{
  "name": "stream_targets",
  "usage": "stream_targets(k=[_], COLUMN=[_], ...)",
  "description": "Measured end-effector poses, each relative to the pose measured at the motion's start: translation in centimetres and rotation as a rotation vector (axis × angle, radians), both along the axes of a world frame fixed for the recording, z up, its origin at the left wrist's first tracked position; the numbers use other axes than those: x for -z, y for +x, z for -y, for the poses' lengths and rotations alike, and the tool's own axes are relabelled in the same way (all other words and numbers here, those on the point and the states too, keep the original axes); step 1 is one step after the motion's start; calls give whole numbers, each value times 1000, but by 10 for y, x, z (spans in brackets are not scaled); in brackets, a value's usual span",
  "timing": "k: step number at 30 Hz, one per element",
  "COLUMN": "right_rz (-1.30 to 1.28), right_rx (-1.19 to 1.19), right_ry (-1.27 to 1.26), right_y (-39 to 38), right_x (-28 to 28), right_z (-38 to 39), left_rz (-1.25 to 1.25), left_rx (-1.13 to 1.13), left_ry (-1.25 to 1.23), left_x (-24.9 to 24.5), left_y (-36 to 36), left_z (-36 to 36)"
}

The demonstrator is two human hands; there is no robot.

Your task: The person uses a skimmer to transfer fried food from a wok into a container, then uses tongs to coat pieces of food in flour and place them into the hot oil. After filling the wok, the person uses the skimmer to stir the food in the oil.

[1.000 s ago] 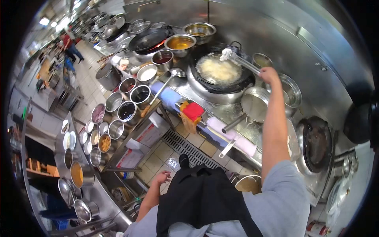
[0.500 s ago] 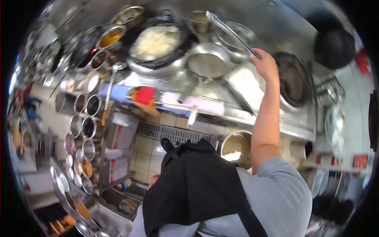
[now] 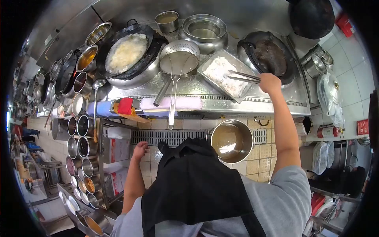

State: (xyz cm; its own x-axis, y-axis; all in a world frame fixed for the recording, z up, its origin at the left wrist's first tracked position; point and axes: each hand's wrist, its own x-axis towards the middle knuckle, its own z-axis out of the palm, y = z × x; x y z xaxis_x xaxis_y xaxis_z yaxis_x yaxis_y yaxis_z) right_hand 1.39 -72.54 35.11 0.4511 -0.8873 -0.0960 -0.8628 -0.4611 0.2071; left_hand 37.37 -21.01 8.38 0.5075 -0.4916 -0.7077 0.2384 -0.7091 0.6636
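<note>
My right hand (image 3: 270, 83) is closed round the handle end of metal tongs (image 3: 244, 76), whose tips touch white, powdery pieces in a rectangular metal tray (image 3: 241, 94) on the steel counter. My left hand (image 3: 141, 150) hangs low beside the apron, holding nothing, its fingers partly spread. At the left a wok (image 3: 149, 36) of bubbling oil has pale, foamy food (image 3: 127, 53) in it. Between wok and tray lie a perforated strainer (image 3: 179, 47) and a long-handled mesh skimmer (image 3: 179, 63). A dark wok (image 3: 272, 57) stands right of the tray.
Behind the strainer are a small pot (image 3: 166, 21) and a round steel pot (image 3: 204, 29). A big pot of brown liquid (image 3: 232, 141) stands near the floor grate. Folded cloths (image 3: 171, 103) lie along the counter edge. Several metal containers (image 3: 86, 125) and a ladle (image 3: 95, 102) are at the left.
My right hand has lowered the tongs from above the round pot into the tray. My left hand has come out further from beside the apron. The view has shifted and become sharper.
</note>
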Motion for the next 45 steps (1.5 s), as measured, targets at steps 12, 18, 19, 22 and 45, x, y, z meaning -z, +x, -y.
stream_targets(k=[12, 18, 19, 22, 45], right_rz=[379, 685, 736, 722, -151], right_rx=[-167, -315, -401, -443, -19], right_ry=[-115, 115, 133, 357, 29], right_y=[25, 141, 167, 260, 40], right_x=[-113, -102, -91, -57, -68], right_z=[-36, -51, -50, -58, -29], left_rz=[-311, -305, -298, -295, -324], left_rx=[-248, -385, -384, -393, -324], left_ry=[129, 141, 135, 109, 129], left_x=[82, 51, 51, 46, 71], left_y=[-94, -105, -101, -87, -112], left_z=[-158, -166, -168, -171, -210])
